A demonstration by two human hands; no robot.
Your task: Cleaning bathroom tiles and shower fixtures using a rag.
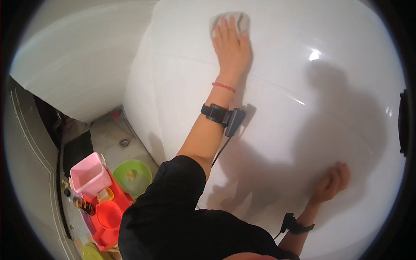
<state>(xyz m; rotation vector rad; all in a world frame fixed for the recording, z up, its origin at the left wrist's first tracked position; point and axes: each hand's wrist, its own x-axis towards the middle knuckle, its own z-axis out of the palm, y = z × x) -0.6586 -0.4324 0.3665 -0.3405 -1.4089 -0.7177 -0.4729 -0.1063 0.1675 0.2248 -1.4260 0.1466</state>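
Note:
With fingers spread, my left hand (232, 48) presses a pale folded cloth (245, 22) flat against a glossy white tiled wall (182, 84). The cloth's edges show around the fingertips. A red braided cord and a black strap with a small wired device (235, 122) are on that arm. Lower and to the right, my right hand (334, 182) has its fingers loosely curled, with nothing seen in them. It is close to the wall; whether it touches is unclear. Another black strap with a device (294, 224) sits on that wrist.
Low on the left, a pink bin (92, 174), a red dipper (110, 214), a dark-labelled bottle (85, 206) and a yellow container (105, 195) crowd a red surface (118, 190). A green basin (146, 170) and a round drain (124, 142) are on the floor.

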